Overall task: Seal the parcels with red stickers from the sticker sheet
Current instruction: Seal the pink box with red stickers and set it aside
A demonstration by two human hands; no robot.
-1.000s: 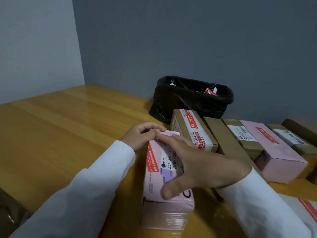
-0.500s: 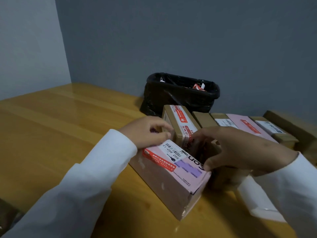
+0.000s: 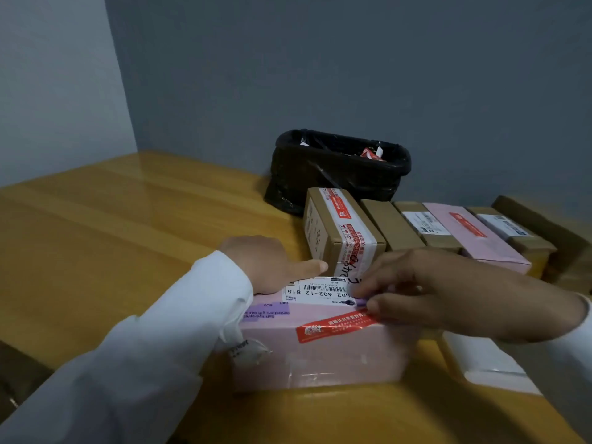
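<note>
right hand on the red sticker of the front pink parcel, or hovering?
Touching. The head view shows the right hand with its thumb tip laid on the end of the red sticker atop the pink parcel; no gap shows.

Place: small parcel-packing room or office.
Evidence: labelled parcels (image 3: 416,232) lined on wooden table (image 3: 112,235); bare grey walls (image 3: 320,75); black-lined bin (image 3: 339,168).

Pink parcel (image 3: 320,357), red sticker (image 3: 333,326)
</note>
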